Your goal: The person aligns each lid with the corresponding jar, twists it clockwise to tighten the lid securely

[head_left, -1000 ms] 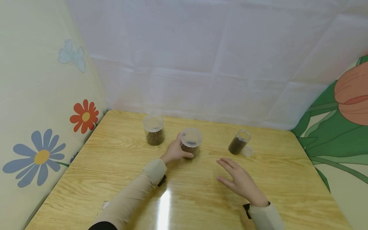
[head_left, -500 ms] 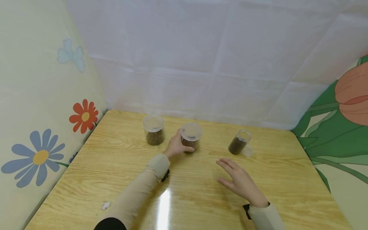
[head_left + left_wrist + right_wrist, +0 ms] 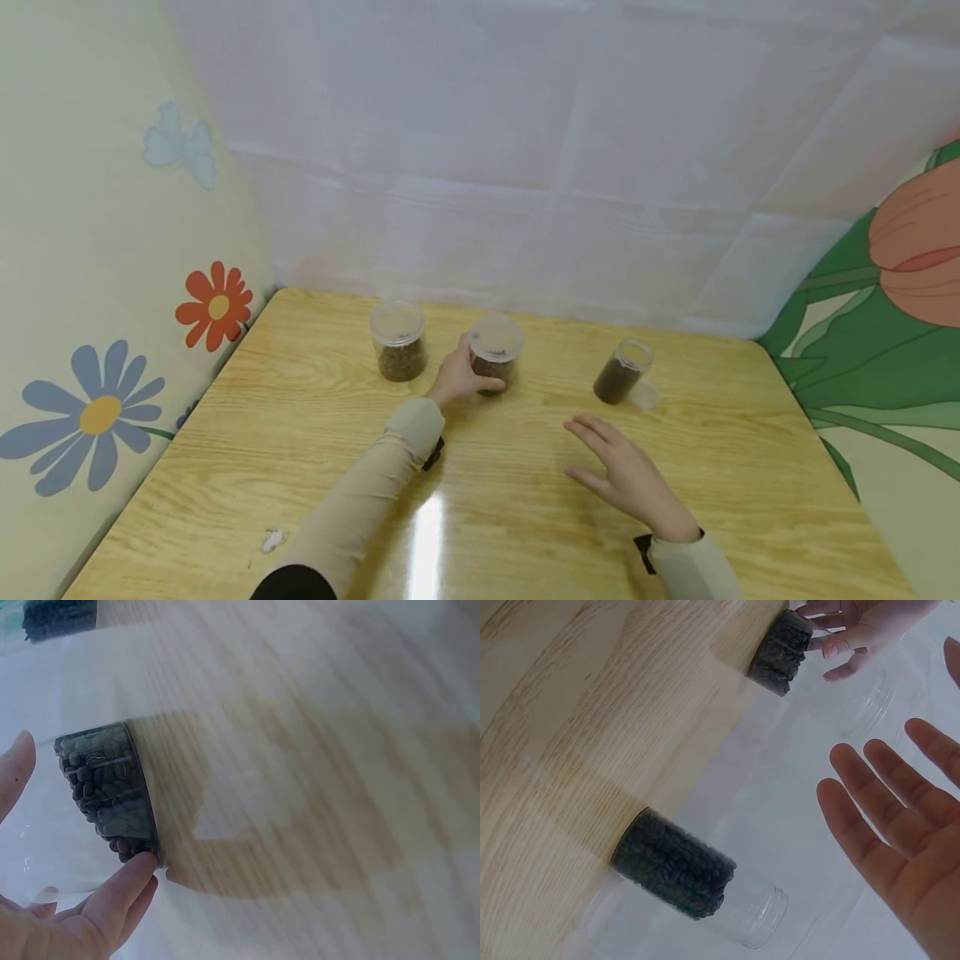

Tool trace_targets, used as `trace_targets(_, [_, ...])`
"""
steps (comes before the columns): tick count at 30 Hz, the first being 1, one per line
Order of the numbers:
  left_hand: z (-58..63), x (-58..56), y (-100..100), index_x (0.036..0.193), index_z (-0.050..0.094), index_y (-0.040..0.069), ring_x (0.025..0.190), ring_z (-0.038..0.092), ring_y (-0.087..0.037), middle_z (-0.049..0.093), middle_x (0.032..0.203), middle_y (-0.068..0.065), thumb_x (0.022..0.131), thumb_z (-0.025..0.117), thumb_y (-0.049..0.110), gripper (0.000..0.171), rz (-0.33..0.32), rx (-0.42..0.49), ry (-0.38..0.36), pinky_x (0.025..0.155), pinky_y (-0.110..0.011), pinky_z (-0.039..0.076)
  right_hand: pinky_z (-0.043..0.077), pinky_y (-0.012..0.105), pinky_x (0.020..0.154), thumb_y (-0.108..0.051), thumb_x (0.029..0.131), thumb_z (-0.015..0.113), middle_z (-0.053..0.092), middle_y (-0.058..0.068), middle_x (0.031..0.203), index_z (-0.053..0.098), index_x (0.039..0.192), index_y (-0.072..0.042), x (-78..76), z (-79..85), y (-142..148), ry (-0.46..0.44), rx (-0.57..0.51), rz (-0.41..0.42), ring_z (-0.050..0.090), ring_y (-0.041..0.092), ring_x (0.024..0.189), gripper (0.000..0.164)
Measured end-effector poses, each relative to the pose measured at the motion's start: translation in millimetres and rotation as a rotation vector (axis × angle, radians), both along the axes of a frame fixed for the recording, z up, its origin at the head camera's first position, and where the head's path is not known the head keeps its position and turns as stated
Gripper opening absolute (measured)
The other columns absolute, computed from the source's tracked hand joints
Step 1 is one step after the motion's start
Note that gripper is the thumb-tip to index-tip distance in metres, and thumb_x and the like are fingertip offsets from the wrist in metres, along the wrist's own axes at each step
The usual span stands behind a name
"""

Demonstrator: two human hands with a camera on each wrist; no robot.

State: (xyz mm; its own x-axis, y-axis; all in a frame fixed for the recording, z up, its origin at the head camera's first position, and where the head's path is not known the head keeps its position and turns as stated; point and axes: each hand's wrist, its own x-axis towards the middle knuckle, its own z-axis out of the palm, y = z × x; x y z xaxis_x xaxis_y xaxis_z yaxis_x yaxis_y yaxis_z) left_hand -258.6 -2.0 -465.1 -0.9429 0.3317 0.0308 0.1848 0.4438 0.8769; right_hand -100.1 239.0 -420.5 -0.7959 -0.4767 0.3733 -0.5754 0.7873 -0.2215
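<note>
In the head view, my left hand (image 3: 457, 377) grips a wide clear jar (image 3: 497, 342) near the middle of the table, thumb on the near side. In the left wrist view, fingertips (image 3: 142, 862) of the left hand lie along the jar's base, beside the dark beans (image 3: 112, 787) inside. My right hand (image 3: 626, 475) is held over the table with fingers extended and holds nothing. Beyond it stands a narrow jar (image 3: 622, 375), its dark contents showing as coffee beans (image 3: 675, 862) in the right wrist view. A clear round lid (image 3: 645, 395) sits by that jar's base.
Left of the held jar stands another wide clear jar (image 3: 399, 342), partly filled with dark brown contents. The wooden table (image 3: 525, 517) backs onto a white sheet (image 3: 465, 167). A small pale worn spot (image 3: 273, 541) marks the table at lower left.
My left hand has moved the wide jar slightly farther back, toward the sheet, in line with the left jar. The right hand stays in place.
</note>
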Motion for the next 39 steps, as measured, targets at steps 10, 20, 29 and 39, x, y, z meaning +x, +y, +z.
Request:
trace_targets(10, [-6.8, -11.1, 2.5, 0.143, 0.017, 0.010, 0.124, 0.038, -0.033, 0.038, 0.139, -0.016, 0.066, 0.082, 0.026, 0.102, 0.015, -0.008, 0.011, 0.099, -0.047, 0.034, 0.050, 0.046, 0.078, -0.022, 0.071, 0.077, 0.055, 0.020, 0.117, 0.054, 0.122, 0.000, 2.9, -0.1, 0.1, -0.017, 0.002, -0.008, 0.056, 0.035, 0.101, 0.061])
trace_targets(20, [0.2, -9.1, 5.3, 0.141, 0.019, 0.006, 0.124, 0.038, -0.033, 0.039, 0.136, -0.018, 0.065, 0.083, 0.020, 0.100, 0.047, 0.011, -0.001, 0.099, -0.048, 0.034, 0.050, 0.045, 0.077, -0.020, 0.071, 0.077, 0.056, 0.021, 0.116, 0.054, 0.122, 0.000, 4.0, 1.9, 0.9, -0.008, 0.000, -0.005, 0.056, 0.035, 0.101, 0.059])
trace_targets(29, [5.1, 0.4, -1.9, 0.142, 0.019, 0.004, 0.124, 0.037, -0.034, 0.036, 0.138, -0.019, 0.067, 0.082, 0.014, 0.098, 0.038, -0.042, 0.005, 0.098, -0.049, 0.035, 0.050, 0.047, 0.077, -0.017, 0.070, 0.077, 0.057, 0.021, 0.114, 0.054, 0.120, 0.001, 5.6, 2.9, 4.5, -0.004, -0.012, -0.027, 0.057, 0.035, 0.099, 0.058])
trace_targets(39, [15.4, 24.0, -12.5, 0.130, 0.037, -0.003, 0.103, 0.052, -0.034, 0.051, 0.118, -0.021, 0.071, 0.078, 0.017, 0.074, 0.139, -0.152, 0.000, 0.080, -0.044, 0.048, 0.052, 0.044, 0.072, -0.016, 0.075, 0.074, 0.064, 0.016, 0.103, 0.061, 0.107, 0.003, 11.3, 5.3, 18.0, -0.099, -0.058, -0.174, 0.062, 0.030, 0.089, 0.039])
